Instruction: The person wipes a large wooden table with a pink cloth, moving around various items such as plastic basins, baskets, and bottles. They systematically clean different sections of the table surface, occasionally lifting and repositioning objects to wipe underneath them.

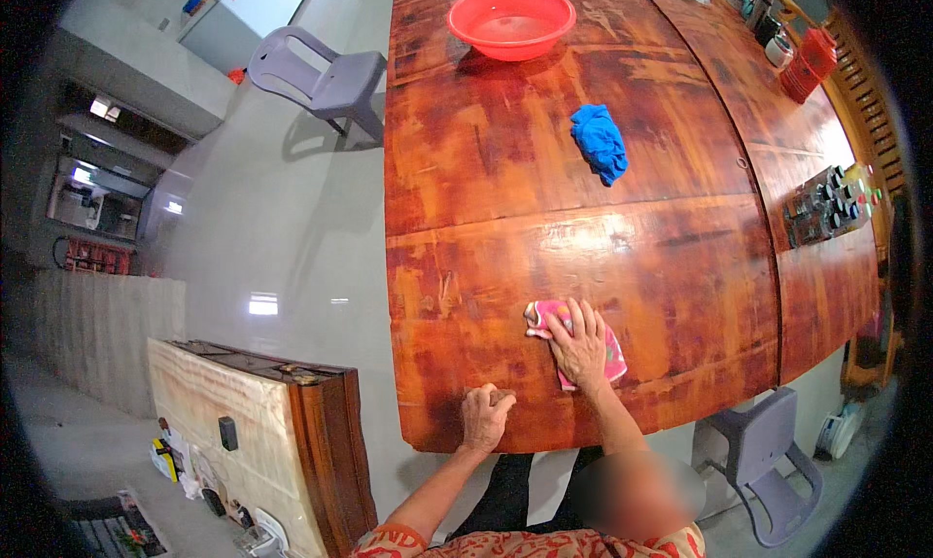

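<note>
Under my right hand point(579, 346) lies a pink patterned cloth point(614, 360), pressed against the glossy reddish-brown wooden table point(466, 296). My fingers lie over the cloth, and its edges show on both sides of the hand. My left hand point(488, 416) rests at the table's near edge, its fingers curled into a loose fist, with nothing visible in it. Farther off on the tabletop sits a crumpled blue cloth point(600, 145), apart from both hands. A red plastic basin point(511, 21) stands beyond it toward the far end.
A dark rack of capped bottles point(826, 208) stands on the right side, with a red container point(809, 64) behind it. Grey plastic chairs stand at the far left point(326, 77) and near right point(763, 451). A low stone-topped cabinet point(253, 432) is at left.
</note>
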